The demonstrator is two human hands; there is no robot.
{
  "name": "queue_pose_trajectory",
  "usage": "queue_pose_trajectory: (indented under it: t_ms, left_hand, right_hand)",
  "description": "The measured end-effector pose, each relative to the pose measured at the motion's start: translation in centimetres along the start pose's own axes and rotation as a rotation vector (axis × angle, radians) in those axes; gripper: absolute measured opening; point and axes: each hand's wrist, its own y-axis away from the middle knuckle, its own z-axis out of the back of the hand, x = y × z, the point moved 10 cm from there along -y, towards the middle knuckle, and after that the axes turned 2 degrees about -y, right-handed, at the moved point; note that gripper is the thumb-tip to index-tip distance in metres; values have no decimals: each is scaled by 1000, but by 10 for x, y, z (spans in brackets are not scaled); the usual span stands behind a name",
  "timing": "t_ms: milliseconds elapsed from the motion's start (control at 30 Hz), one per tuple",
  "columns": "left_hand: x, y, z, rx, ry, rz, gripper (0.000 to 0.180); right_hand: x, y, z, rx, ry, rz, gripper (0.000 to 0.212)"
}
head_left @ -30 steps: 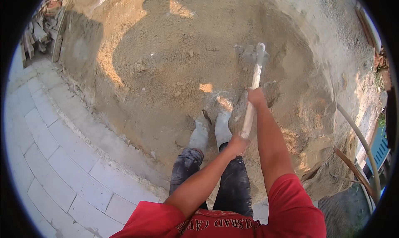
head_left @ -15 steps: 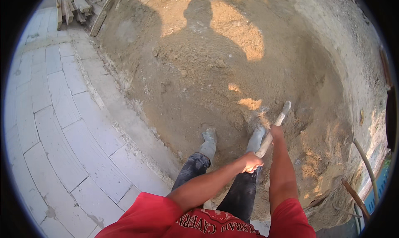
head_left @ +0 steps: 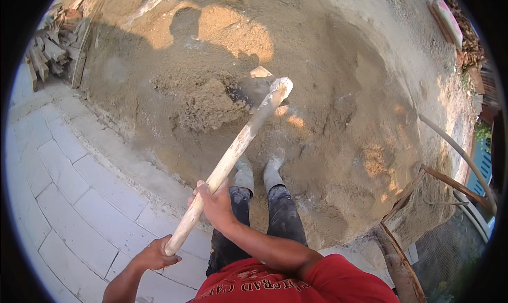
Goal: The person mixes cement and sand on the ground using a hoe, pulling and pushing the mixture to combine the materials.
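My left hand (head_left: 154,254) wraps round the butt end of a pale wooden handle at lower left. Farther up the same handle, my right hand (head_left: 214,201) grips it from the right side. The handle belongs to a hoe (head_left: 241,142), which slants up and to the right, its thick head end out in front of my boots. Below that end the dark metal blade (head_left: 251,91) is partly hidden by the handle and rests against a loose heap of damp sand or mortar mix (head_left: 209,104).
My grey-coated boots (head_left: 273,166) stand in the mix. Pale block paving (head_left: 100,202) runs along the left. Scrap timber (head_left: 50,54) is stacked at far left. On the right are bent poles (head_left: 457,147) and a broken plank (head_left: 402,255) beside the raised bank.
Both hands and the hoe have swung from the right of my legs to the left. The hoe's head is now farther forward, its blade visible at the heap. My view has shifted right.
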Motion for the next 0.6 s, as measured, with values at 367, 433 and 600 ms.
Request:
queue_pose_trajectory:
  t_ms: [367,433,600]
  left_hand:
    - [-400,-380,-189,-267,8,-580,57]
    - [-398,-395,-224,-148,48,-570,49]
    - [-260,-417,-307,130,187,-266,54]
  right_hand:
    - [340,-224,373,-535,543,440,35]
    - [328,-227,455,-668,544,329,34]
    - [155,-188,522,-763,658,40,31]
